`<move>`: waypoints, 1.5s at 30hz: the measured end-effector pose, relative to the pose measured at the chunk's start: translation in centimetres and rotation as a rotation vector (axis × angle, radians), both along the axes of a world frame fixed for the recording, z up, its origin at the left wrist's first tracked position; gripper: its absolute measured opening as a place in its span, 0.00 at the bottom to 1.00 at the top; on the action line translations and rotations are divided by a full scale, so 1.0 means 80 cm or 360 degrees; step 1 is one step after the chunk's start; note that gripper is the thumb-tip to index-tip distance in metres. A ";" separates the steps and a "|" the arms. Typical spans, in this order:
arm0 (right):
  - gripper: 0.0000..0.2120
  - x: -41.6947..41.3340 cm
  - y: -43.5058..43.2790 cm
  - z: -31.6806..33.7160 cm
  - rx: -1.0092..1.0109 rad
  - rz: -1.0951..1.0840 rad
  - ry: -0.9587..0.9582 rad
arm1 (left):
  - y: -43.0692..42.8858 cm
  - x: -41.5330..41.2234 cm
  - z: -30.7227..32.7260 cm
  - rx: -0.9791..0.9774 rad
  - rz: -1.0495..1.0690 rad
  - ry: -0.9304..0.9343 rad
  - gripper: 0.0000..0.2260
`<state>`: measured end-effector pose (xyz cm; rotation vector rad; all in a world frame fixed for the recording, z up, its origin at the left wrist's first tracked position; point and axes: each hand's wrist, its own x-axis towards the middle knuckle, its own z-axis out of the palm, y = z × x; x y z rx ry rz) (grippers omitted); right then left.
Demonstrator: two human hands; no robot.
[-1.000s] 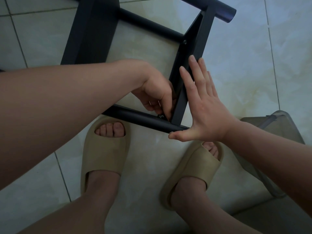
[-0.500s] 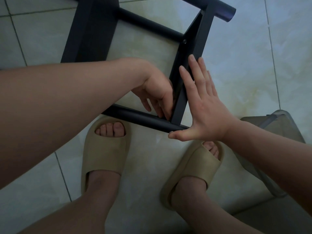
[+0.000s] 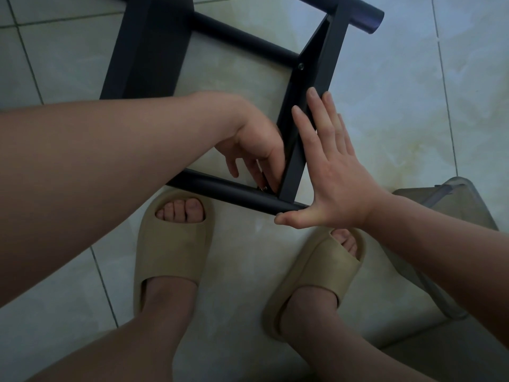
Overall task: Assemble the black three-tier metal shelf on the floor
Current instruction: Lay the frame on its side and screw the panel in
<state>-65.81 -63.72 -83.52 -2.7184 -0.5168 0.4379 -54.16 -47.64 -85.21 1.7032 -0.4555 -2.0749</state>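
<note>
The left forearm [image 3: 110, 161] and right forearm [image 3: 446, 244] are bare, and the left hand [image 3: 253, 144] and right hand [image 3: 336, 177] have short nails. The left leg [image 3: 148, 334] and right leg [image 3: 325, 334] are bare too. Each foot wears a thick beige foam sandal, the left slide [image 3: 170, 244] and the right slide [image 3: 322, 274], moulded in one piece with a broad strap and open toes

The shelf frame [image 3: 322, 64] lies on the floor [image 3: 399, 106] just ahead of two slippers [image 3: 170, 244], with a tub [image 3: 443, 199] to their right.
</note>
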 end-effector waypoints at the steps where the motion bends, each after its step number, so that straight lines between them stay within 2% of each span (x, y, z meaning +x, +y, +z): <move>1: 0.65 0.000 0.000 -0.001 0.0004 0.0000 -0.0002 | 0.000 -0.002 0.000 0.0003 0.0002 -0.0014 0.10; 5: 0.65 0.000 0.000 -0.002 0.0018 -0.0001 -0.0012 | 0.001 -0.010 -0.003 -0.0014 0.0063 0.0011 0.04; 12: 0.65 0.000 0.000 -0.003 0.0021 -0.0005 -0.0012 | 0.001 0.000 0.000 0.0002 -0.0001 0.0012 0.05; 19: 0.65 0.000 0.000 -0.003 0.0017 -0.0006 -0.0014 | -0.003 -0.006 -0.008 -0.0015 0.0104 0.0039 0.04; 45: 0.66 0.000 0.000 0.000 0.0009 -0.0006 0.0019 | -0.003 -0.006 -0.013 0.0021 0.0092 0.0015 0.03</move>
